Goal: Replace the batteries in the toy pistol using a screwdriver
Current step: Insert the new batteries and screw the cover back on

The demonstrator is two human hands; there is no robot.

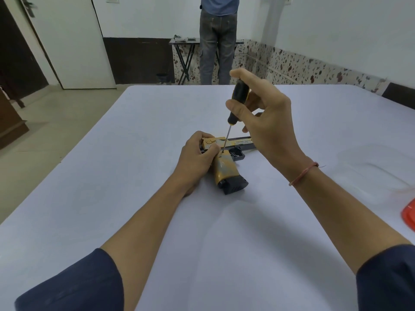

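White-clothed table (pixel 112 198) holds the yellow-and-black plastic toy pistol (pixel 226 169) mid-surface, your left hand (pixel 197 158) gripping it at 9 o'clock; your right hand (pixel 265 122) merely pinches the black-handled screwdriver (pixel 238 102) in its fingertips, so its tilted tip may slip.

You faced white-clothed table (pixel 157 221); white walls (pixel 336 23), floral tile band (pixel 314 66) along base, white door (pixel 74 41) at left, beige floor (pixel 45 131), folding table (pixel 184 41) by far wall, person (pixel 217 41) standing there.
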